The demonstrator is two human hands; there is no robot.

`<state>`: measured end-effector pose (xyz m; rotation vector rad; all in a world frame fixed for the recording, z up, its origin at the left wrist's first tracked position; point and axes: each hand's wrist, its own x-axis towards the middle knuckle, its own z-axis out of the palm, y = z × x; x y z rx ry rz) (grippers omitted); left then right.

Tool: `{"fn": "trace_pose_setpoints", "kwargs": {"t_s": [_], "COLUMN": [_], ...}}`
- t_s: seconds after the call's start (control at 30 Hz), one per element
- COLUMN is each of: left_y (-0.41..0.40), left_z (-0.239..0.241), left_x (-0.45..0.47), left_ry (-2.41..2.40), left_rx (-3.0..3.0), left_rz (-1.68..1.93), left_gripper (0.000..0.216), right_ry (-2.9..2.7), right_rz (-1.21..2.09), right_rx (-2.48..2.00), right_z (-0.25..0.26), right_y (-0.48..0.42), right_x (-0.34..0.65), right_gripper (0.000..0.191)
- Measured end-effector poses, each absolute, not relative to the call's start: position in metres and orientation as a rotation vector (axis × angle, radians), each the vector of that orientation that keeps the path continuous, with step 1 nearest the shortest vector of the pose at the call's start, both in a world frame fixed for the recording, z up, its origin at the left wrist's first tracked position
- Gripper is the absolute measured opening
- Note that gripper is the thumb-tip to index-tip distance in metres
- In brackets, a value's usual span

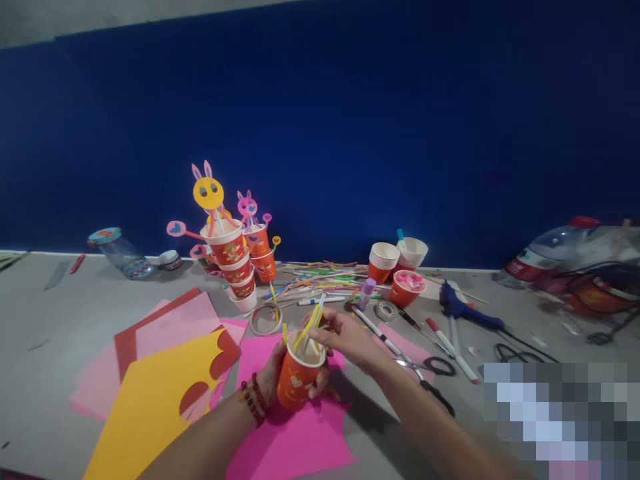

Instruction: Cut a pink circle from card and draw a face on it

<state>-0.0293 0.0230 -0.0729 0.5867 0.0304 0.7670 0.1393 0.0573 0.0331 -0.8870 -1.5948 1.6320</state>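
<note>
At the near centre of a grey table [30, 373], a person's left hand [273, 373] wraps around an orange-red paper cup [293, 387], holding it upright, slightly tilted, above a bright pink sheet [305, 443]. The right hand [345, 337] reaches over the rim from the right, its fingers appearing to pinch yellow strips [316, 319] that stand in the cup; blur makes the exact contact hard to judge. The strips could bend or slip loose if pinched off-centre, and the thin paper wall could buckle if the left hand squeezes too hard. Just to the right, black-handled scissors [439, 365] could snag a sleeve or forearm swinging back. Farther left stand stacked cups with rabbit figures [209, 193]. The cup carries a pale heart print; a bottle [547, 250] at far right has a red label, but no brand or writing is legible.
</note>
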Motion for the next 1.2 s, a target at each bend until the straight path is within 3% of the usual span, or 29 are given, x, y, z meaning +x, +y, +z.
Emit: {"fn": "trace_pose_setpoints", "kwargs": {"t_s": [0.8,1.2], "left_y": [0.015,0.015], "left_z": [-0.063,-0.069], "left_x": [-0.025,-0.026], "left_ry": [0.004,0.030], "left_rx": [0.642,0.600], "left_rz": [0.790,0.737], "left_gripper": [0.083,0.081], "right_ry": [-1.668,-1.668], "right_rz": [1.678,1.858], "right_rx": [-0.757,-0.694], "right_z": [0.038,0.031], "right_y": [0.063,0.065], "right_x": [0.147,0.151], "right_gripper": [0.055,0.060]}}
